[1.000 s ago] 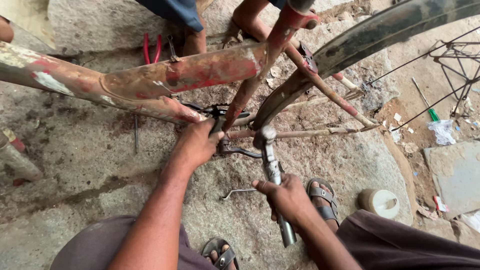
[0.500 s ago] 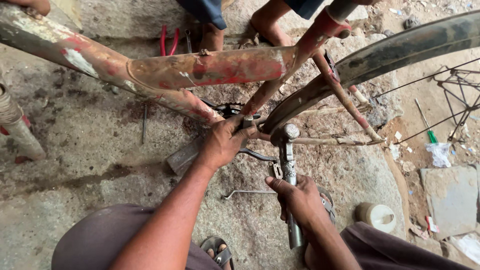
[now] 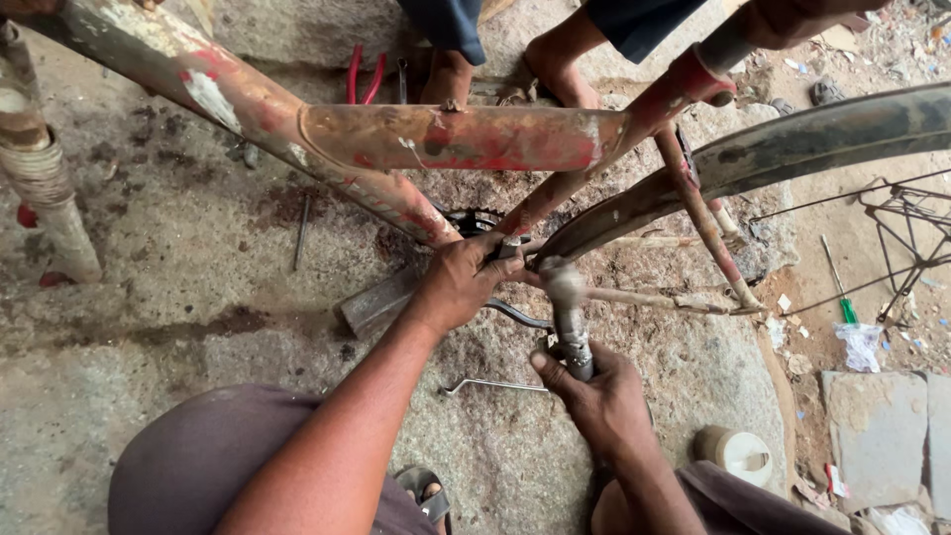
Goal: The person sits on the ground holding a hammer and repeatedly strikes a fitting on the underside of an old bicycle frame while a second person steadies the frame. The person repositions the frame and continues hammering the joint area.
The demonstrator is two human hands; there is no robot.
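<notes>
We look down on a rusty red bicycle frame [image 3: 456, 137] over a rough stone floor [image 3: 178, 317]. Our left hand [image 3: 464, 282] closes on a small metal part where the tubes meet near the crank. Our right hand [image 3: 594, 396] wraps its grip around the handle of a hammer [image 3: 567, 297], whose head is raised just beside the left hand. A thin bent rod [image 3: 490, 383] lies on the floor between our arms. A pale round container [image 3: 738, 453] sits near the right forearm, and red-handled pliers [image 3: 362, 74] lie beyond the frame beside another person's bare feet [image 3: 555, 74].
</notes>
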